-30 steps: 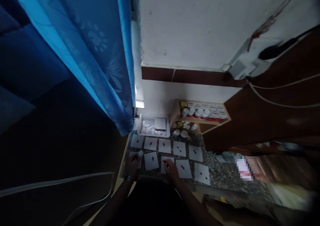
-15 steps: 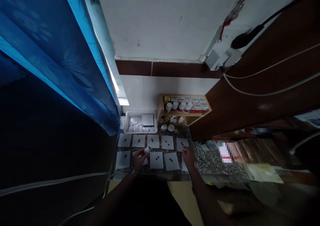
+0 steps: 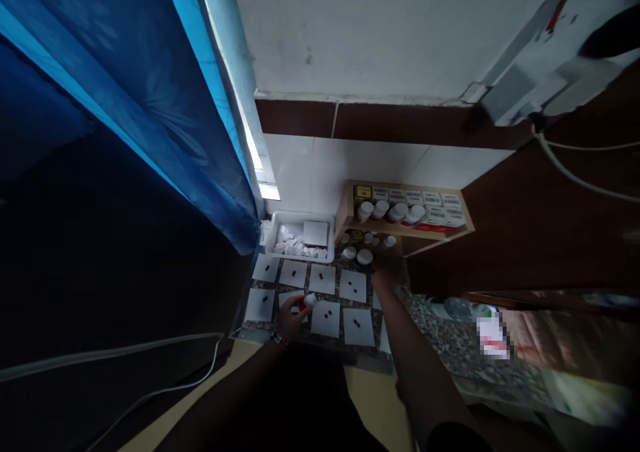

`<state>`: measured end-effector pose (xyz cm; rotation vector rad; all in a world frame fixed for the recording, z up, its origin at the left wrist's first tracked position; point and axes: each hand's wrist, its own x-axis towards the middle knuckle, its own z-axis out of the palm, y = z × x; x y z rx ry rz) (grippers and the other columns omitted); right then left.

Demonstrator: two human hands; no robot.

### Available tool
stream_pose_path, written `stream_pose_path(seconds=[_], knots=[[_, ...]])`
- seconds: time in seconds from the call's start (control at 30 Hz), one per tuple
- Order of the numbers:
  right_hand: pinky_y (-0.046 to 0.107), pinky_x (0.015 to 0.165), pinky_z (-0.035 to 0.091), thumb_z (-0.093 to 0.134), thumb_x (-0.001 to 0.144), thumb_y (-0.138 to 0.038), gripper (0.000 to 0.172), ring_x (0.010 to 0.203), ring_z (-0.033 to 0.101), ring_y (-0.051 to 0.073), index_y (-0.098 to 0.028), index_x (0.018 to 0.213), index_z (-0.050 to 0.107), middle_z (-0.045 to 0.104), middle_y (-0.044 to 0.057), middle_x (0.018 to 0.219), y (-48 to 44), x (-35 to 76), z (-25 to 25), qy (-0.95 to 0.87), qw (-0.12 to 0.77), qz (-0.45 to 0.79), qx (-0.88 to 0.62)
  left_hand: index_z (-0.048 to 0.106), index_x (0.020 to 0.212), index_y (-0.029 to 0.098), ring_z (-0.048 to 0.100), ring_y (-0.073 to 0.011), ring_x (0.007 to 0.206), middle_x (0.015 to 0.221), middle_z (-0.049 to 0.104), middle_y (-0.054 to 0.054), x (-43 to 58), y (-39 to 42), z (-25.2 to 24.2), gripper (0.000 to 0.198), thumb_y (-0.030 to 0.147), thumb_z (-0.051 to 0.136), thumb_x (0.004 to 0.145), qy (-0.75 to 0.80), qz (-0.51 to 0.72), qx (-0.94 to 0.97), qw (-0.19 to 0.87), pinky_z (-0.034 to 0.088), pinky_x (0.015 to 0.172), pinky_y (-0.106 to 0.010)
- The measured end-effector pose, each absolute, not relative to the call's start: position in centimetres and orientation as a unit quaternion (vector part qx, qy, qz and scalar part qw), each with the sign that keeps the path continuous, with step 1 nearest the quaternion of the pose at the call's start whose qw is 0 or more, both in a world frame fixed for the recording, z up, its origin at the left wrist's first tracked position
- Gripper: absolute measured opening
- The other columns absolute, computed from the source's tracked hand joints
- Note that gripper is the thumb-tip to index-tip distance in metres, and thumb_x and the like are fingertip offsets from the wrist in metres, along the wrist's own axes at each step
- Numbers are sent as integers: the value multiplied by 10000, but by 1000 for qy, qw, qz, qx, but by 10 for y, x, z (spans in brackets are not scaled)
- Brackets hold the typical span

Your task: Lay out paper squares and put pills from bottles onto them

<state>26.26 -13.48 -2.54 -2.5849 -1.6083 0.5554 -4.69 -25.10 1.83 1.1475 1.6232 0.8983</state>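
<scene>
Left hand (image 3: 293,322) and right hand (image 3: 384,280) both bare, skin showing from the fingers well back along each forearm, thin dark patterned wristband (image 3: 279,341) just behind the left fingers, dark sleeve cuff (image 3: 447,437) well behind the right fingers, dark garment (image 3: 300,399) between both arms.

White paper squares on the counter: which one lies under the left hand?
The front row's second square from the left: only it lies beneath the left hand, which holds a white bottle.
</scene>
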Motion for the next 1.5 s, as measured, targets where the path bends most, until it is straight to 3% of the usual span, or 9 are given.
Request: stream_pose_path(seconds=[0.1,0.2,0.33,0.43,0.53,0.7,1.0,1.33,1.5], knots=[[357,764,418,494,786,-179,244,892,612,258,-135,938,680,664,168,933,-137,264,-23,-513,-15,212,-832,686,914,154,618,-224,876,918,693,-82,-52,-253,18,343,293,727,603,663,372,455,464,476,818,-364],[343,769,410,473,789,-209,261,908,600,252,-131,940,671,657,172,956,-140,267,-14,-502,20,218,-836,688,896,152,623,-219,842,897,695,-79,-55,-253,20,333,296,725,598,667,373,444,468,482,797,-357],[339,735,427,492,753,-358,424,876,595,265,-90,1065,593,644,176,941,-165,259,4,-390,183,186,-883,688,875,145,626,-216,821,853,694,-73,-56,-254,24,339,303,737,580,658,375,448,475,488,783,-351],[328,743,450,501,731,-416,550,828,594,225,-128,1199,489,644,100,901,-203,229,21,-410,331,238,-816,685,871,143,629,-206,791,806,689,-52,-54,-255,29,355,293,751,556,642,371,452,496,497,751,-331],[323,702,473,496,747,-456,432,771,595,199,-212,1100,548,639,54,886,-241,183,35,-441,370,361,-734,679,870,146,625,-191,758,782,682,-30,-48,-257,35,355,253,752,540,621,354,463,524,500,726,-312],[296,641,495,530,741,-442,258,721,579,172,-211,856,517,600,30,801,-269,126,51,-423,440,425,-668,675,800,139,612,-177,696,711,663,-15,-37,-256,48,303,224,758,521,586,339,481,557,498,704,-305],[301,618,494,620,699,-436,262,698,586,171,-206,719,496,617,30,781,-264,120,64,-462,434,494,-596,689,859,152,631,-209,786,835,703,-58,-52,-253,57,332,235,750,543,565,334,486,577,499,657,-278],[346,711,501,584,725,-341,127,805,618,201,-221,750,553,669,57,977,-254,132,113,-644,320,452,-529,735,829,172,603,-177,670,713,691,-29,-74,-229,93,315,325,756,555,484,280,588,584,484,641,-274],[326,696,493,598,712,-315,117,755,615,181,-218,777,584,682,45,928,-251,133,124,-664,303,472,-494,735,852,156,598,-170,654,693,682,-14,-78,-223,107,342,311,760,549,471,235,574,627,464,673,-276]])
